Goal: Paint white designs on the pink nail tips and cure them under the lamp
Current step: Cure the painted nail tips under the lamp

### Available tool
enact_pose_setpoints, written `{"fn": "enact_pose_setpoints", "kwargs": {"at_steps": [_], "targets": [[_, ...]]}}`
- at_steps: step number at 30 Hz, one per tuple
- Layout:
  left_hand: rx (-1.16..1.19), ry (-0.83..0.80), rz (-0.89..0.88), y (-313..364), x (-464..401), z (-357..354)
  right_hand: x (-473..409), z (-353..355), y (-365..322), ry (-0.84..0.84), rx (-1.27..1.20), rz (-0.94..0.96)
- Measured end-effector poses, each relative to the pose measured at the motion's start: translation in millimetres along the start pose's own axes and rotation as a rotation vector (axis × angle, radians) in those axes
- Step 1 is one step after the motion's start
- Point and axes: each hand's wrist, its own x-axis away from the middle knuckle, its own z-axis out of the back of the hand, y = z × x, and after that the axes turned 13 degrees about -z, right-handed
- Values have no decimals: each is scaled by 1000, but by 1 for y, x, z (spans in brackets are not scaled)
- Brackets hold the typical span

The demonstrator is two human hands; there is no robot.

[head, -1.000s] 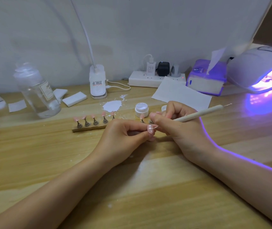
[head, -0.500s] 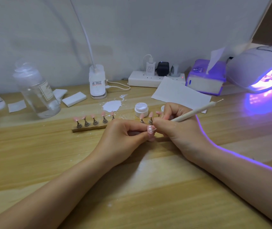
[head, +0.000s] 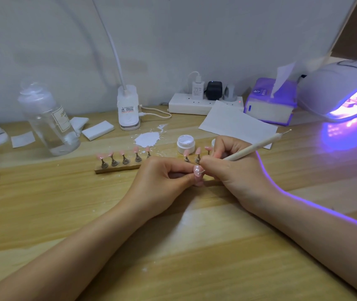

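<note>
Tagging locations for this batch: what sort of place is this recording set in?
Probably a home or small-studio nail-art desk. A lit curing lamp glows violet at right, pink nail tips stand in a row on a wooden holder, and an open white gel pot sits on the wooden table.

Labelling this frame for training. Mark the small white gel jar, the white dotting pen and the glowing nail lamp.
small white gel jar (head: 185, 144), head view, on its front wall.
white dotting pen (head: 253, 149), head view, mid-shaft.
glowing white nail lamp (head: 333, 83), head view, on its domed top.
</note>
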Motion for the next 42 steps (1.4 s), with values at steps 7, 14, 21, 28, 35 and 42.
{"fn": "enact_pose_setpoints", "kwargs": {"at_steps": [7, 14, 21, 28, 35, 42], "targets": [[2, 0, 2, 0, -1, 0, 0, 0, 0, 23, -7, -8], [-12, -5, -11, -1, -1, -1, 1, -1, -2, -9, 1, -13], [-13, -8, -20, -2, -1, 0, 1, -1, -2, -9, -3, -14], [-6, -8, -21, -2, -1, 0, 0, -1, -1, 8, -19, -8], [-23, -13, -25, -3, -1, 0, -1, 1, 2, 31, 33, -12], [-13, -15, -25, -3, -1, 0, -2, 1, 1, 28, 12, -5]]}}
